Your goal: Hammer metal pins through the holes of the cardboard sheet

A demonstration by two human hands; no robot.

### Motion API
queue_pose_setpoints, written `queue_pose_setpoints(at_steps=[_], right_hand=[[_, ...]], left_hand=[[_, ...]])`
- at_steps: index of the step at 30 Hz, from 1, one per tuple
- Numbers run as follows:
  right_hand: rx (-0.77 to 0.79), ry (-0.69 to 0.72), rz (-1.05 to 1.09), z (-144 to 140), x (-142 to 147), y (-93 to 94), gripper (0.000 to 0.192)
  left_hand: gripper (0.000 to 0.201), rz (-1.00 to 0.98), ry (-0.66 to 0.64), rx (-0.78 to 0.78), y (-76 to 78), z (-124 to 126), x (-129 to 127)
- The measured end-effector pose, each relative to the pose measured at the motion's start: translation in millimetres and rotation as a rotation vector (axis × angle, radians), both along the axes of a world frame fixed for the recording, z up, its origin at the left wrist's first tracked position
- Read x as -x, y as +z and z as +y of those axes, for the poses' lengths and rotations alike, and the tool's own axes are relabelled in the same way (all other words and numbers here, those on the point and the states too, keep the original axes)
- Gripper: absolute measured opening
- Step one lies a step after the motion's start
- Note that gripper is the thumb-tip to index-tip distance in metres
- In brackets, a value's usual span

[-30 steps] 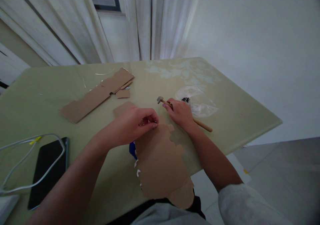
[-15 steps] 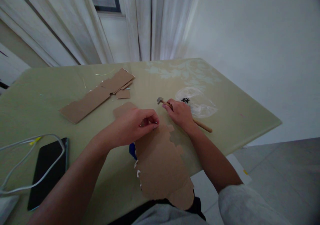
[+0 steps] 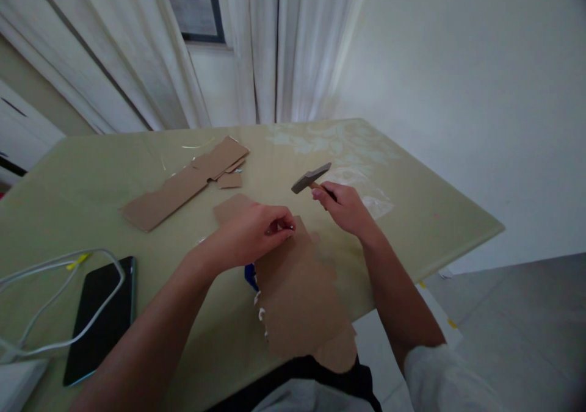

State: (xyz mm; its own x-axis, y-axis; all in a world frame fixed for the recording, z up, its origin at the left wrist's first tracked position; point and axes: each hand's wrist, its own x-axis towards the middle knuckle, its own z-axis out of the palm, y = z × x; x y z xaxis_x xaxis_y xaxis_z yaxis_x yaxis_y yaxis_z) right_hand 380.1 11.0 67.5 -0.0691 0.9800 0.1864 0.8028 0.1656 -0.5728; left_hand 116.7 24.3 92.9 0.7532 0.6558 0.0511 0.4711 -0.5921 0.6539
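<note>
My left hand [image 3: 249, 235] rests on a torn sheet of brown cardboard [image 3: 297, 290] and pinches a small nail between thumb and finger at the sheet's upper edge. My right hand [image 3: 348, 207] grips the wooden handle of a small hammer [image 3: 311, 178], whose grey head is raised above the table, up and to the right of the nail. The cardboard sheet hangs over the near edge of the pale green table [image 3: 68, 204]. Something blue [image 3: 249, 275] peeks out from under the sheet.
A long strip of cardboard with smaller scraps [image 3: 183, 183] lies at the back left. A black phone [image 3: 98, 317] and a white cable [image 3: 50, 302] lie at the near left. A clear plastic bag [image 3: 375, 201] sits behind my right hand. White curtains hang behind the table.
My right hand has lifted the hammer off the table, so its head is now in the air. My left hand stays on the cardboard. The view has tilted slightly.
</note>
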Motion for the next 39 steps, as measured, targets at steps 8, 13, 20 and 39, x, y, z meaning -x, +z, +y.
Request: queue_pose_setpoints(at_steps=[8, 13, 20, 39], right_hand=[[0.007, 0.163, -0.008, -48, -6, 55.4, 0.043], [0.059, 0.234, -0.162, -60, 2, 63.9, 0.041], [0.076, 0.262, -0.231, -63, 8, 70.8, 0.043], [0.093, 0.265, -0.291, -60, 9, 80.9, 0.043]], left_hand=[[0.014, -0.019, 0.003, -0.014, -4.5, 4, -1], [0.016, -0.017, 0.001, -0.012, -4.7, 5, -1], [0.016, 0.005, 0.008, -0.022, -2.4, 5, -2], [0.019, -0.016, -0.024, 0.003, -7.8, 8, -3]])
